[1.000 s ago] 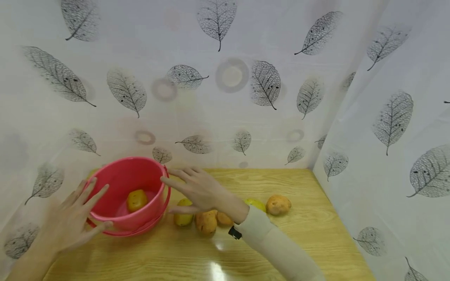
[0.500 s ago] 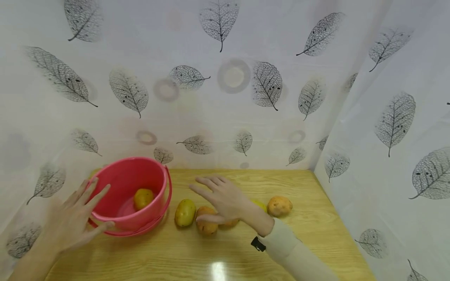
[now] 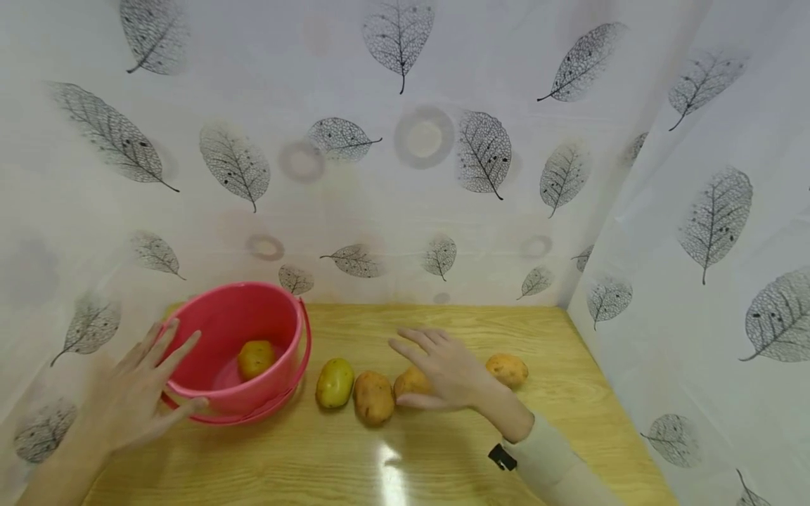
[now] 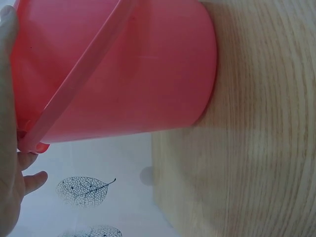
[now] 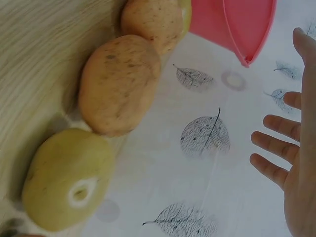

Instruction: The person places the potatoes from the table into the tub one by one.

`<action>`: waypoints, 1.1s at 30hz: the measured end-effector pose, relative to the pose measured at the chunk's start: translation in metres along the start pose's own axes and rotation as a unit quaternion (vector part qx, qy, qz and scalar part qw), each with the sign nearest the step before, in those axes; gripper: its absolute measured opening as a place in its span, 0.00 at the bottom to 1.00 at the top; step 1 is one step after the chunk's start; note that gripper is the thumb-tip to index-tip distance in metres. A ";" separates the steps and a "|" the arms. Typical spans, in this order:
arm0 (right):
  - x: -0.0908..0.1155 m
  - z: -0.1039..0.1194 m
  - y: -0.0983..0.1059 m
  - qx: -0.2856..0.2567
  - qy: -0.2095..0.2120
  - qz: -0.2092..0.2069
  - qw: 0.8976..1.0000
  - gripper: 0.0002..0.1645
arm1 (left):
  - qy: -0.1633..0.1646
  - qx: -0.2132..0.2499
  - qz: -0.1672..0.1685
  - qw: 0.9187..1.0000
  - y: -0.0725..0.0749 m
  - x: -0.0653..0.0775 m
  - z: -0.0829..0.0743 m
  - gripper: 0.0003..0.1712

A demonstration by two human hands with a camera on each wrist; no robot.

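Note:
A red plastic bucket stands at the table's left with one yellowish potato inside. My left hand rests against its left side with straight, spread fingers; the left wrist view shows the bucket wall and its handle close up. My right hand hovers open, palm down, over a row of potatoes: a yellow-green one, a brown one, one partly under the palm, and one further right. In the right wrist view the spread right hand holds nothing.
The wooden table is closed in by leaf-printed white curtains at the back and on both sides. The right wrist view shows a brown potato and a yellow-green round fruit lying side by side.
My right hand has moved from the bucket's rim to the right, over the row of potatoes. The left hand and bucket have stayed put.

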State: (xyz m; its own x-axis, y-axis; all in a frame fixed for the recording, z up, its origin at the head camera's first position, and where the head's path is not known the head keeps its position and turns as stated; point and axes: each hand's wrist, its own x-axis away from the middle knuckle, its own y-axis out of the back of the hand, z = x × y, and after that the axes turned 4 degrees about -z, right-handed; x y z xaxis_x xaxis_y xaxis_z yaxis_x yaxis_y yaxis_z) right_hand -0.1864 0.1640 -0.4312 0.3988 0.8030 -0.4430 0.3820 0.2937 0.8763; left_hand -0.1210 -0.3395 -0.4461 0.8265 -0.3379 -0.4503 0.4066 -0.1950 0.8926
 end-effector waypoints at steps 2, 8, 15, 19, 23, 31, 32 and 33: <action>0.010 -0.004 0.001 -0.013 -0.015 -0.001 1.000 0.52 | -0.001 -0.001 0.000 1.000 0.000 0.000 0.000 0.64; 0.037 -0.020 0.002 -0.007 -0.044 0.005 0.999 0.52 | -0.004 -0.002 0.000 1.000 0.001 -0.001 0.000 0.65; 0.068 -0.038 0.003 0.025 -0.078 0.018 0.996 0.52 | 0.001 -0.007 0.008 1.000 0.001 -0.002 -0.001 0.66; 0.082 -0.045 0.002 0.026 -0.097 0.026 0.995 0.52 | -0.001 -0.005 0.006 1.000 0.001 -0.002 -0.001 0.66; 0.099 -0.051 -0.002 0.035 -0.116 0.047 0.991 0.53 | 0.000 -0.005 0.007 1.000 0.002 -0.001 -0.001 0.65; 0.130 -0.064 -0.010 0.027 -0.155 0.054 0.986 0.53 | 0.006 -0.005 0.010 1.000 0.002 -0.002 -0.002 0.65; 0.133 -0.065 -0.011 0.028 -0.156 0.055 0.986 0.53 | 0.008 -0.006 0.012 1.000 0.002 -0.002 -0.002 0.65; 0.136 -0.066 -0.012 0.029 -0.156 0.055 0.986 0.52 | 0.010 -0.006 0.014 1.000 0.002 -0.002 -0.002 0.65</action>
State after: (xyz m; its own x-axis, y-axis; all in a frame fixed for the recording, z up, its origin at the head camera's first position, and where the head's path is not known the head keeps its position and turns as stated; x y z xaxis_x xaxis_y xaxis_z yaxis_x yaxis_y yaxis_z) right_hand -0.1922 0.3036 -0.4896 0.6738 0.6269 -0.3912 0.3658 0.1771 0.9137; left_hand -0.1212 -0.3369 -0.4436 0.8449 -0.3252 -0.4248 0.3882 -0.1738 0.9051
